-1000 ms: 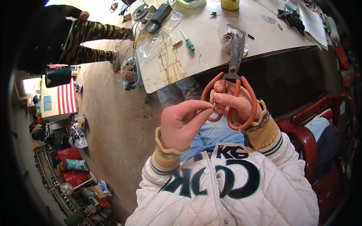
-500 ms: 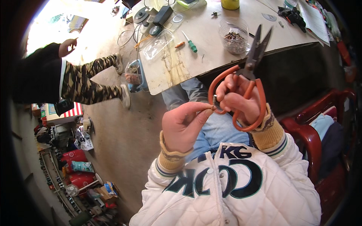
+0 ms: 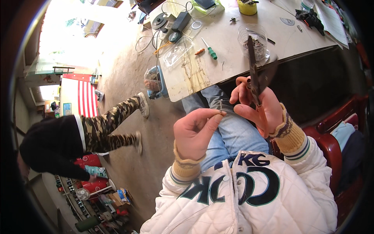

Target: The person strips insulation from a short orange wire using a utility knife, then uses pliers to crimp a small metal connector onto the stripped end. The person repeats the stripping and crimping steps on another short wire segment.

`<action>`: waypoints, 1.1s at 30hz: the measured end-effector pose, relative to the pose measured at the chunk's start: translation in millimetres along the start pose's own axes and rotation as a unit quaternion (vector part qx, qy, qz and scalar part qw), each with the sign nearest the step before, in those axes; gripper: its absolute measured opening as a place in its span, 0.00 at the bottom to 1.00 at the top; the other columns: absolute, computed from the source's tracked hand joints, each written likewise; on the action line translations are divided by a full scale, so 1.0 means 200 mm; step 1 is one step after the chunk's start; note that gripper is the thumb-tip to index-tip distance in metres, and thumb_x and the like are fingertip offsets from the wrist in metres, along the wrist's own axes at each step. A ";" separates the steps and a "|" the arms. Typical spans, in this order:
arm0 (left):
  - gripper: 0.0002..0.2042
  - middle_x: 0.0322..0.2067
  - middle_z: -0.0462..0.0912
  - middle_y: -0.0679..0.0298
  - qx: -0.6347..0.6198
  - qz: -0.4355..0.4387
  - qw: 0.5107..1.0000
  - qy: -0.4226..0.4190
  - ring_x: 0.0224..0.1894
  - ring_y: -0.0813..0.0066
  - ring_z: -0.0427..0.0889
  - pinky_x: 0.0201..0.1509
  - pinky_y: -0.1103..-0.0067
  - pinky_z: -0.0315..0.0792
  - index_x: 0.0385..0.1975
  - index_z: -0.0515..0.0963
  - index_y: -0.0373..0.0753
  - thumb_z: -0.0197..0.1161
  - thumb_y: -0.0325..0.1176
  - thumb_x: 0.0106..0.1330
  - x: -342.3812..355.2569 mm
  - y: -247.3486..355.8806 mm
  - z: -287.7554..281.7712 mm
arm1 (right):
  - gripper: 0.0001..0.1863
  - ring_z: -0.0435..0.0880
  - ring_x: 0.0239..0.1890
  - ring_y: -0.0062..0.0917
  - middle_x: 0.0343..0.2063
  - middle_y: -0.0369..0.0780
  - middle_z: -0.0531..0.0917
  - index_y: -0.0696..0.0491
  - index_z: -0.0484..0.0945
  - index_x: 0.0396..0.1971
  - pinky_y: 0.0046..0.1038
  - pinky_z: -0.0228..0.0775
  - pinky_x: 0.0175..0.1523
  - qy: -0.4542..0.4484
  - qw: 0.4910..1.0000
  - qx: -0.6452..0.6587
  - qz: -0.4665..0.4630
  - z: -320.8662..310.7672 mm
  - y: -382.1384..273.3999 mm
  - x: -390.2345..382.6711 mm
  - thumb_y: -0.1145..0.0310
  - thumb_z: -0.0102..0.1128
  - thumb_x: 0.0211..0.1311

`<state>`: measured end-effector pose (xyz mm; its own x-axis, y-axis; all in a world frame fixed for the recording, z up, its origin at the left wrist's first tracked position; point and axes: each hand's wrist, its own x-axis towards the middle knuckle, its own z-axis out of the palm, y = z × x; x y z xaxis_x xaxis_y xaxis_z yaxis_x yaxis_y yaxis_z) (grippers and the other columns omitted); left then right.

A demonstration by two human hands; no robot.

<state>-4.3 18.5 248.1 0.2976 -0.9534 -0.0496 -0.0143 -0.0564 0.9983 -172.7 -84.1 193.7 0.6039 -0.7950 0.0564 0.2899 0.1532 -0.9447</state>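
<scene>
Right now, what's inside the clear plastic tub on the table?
Lots of tiny bits are in the tub. The scissors cross in front, hiding some; anything under the top bits is covered.

Large dark letters (image 3: 274, 185) edged in green are displayed across the front of a white quilted jacket (image 3: 290, 212), with a smaller row of dark blue letters (image 3: 244, 159) set toward its hem; both rows are seen from above. Pale marks on a round dark case (image 3: 175, 37) on the tabletop (image 3: 218, 29) are too small to be read.
</scene>
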 end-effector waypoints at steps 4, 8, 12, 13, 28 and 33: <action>0.04 0.25 0.82 0.72 0.059 -0.022 0.998 -0.019 0.22 0.95 0.66 0.25 0.91 0.55 0.38 0.82 0.28 0.64 0.19 0.65 -0.01 0.02 -0.01 | 0.15 0.75 0.35 0.13 0.33 0.33 0.80 0.54 0.72 0.38 0.19 0.69 0.43 -0.017 0.991 0.124 0.055 0.05 0.01 0.06 0.71 0.72 0.57; 0.05 0.19 0.72 0.79 0.119 -0.006 0.993 -0.023 0.20 0.95 0.60 0.23 0.89 0.49 0.38 0.83 0.29 0.64 0.18 0.65 -0.02 0.02 -0.01 | 0.15 0.77 0.37 0.14 0.34 0.33 0.81 0.55 0.72 0.37 0.20 0.72 0.44 -0.064 0.984 0.141 0.085 0.04 -0.01 0.09 0.72 0.71 0.57; 0.05 0.18 0.69 0.80 0.138 -0.002 0.990 -0.009 0.20 0.95 0.58 0.23 0.89 0.48 0.37 0.83 0.29 0.65 0.19 0.64 -0.04 0.02 -0.04 | 0.14 0.76 0.34 0.14 0.32 0.33 0.79 0.54 0.70 0.36 0.19 0.70 0.41 -0.049 0.988 0.117 0.092 0.07 0.00 0.09 0.73 0.69 0.59; 0.04 0.18 0.69 0.80 0.142 0.004 0.990 -0.005 0.20 0.95 0.58 0.23 0.89 0.48 0.37 0.83 0.29 0.65 0.19 0.64 -0.05 0.03 -0.04 | 0.13 0.75 0.33 0.14 0.31 0.34 0.78 0.53 0.69 0.36 0.19 0.69 0.40 -0.045 0.989 0.103 0.097 0.08 0.01 0.08 0.74 0.68 0.60; 0.10 0.19 0.74 0.75 0.161 0.142 0.949 0.231 0.20 0.95 0.62 0.26 0.93 0.58 0.43 0.80 0.30 0.66 0.19 0.62 -0.27 -0.15 -0.16 | 0.27 0.71 0.33 0.43 0.38 0.49 0.69 0.61 0.64 0.44 0.33 0.68 0.37 0.003 0.919 -0.358 -0.167 0.40 0.18 -0.14 0.69 0.70 0.50; 0.09 0.23 0.79 0.73 0.218 0.151 0.935 0.234 0.20 0.95 0.64 0.26 0.92 0.59 0.42 0.79 0.29 0.65 0.19 0.63 -0.34 -0.19 -0.25 | 0.27 0.74 0.36 0.47 0.39 0.51 0.71 0.61 0.65 0.45 0.36 0.70 0.39 -0.009 0.921 -0.360 -0.147 0.50 0.18 -0.15 0.71 0.71 0.47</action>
<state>22.9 100.3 216.0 0.6009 -0.7170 0.3533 -0.5225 -0.0179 0.8524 -105.8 5.3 190.2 0.5926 -0.7289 0.3428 -0.1214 -0.5016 -0.8566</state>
